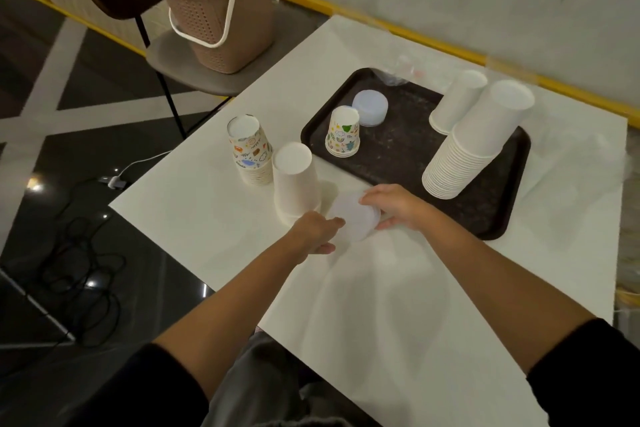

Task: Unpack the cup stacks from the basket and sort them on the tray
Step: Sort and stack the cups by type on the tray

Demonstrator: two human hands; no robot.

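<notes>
Cup stack (350, 218), perhaps translucent, near tray (398, 156) edge

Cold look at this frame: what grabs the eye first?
The left hand and right hand hold a translucent cup stack on the white table, near its middle. Behind it to the right, a tall white cup stack stands on the dark tray. The brown basket sits on a chair at far left.

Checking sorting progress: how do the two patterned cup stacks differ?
The left patterned cup stack stands on the table, off the tray; the right patterned cup stack stands on it. The left shows more rims, so more cups. Both stand upside down, cartoon-printed.
</notes>
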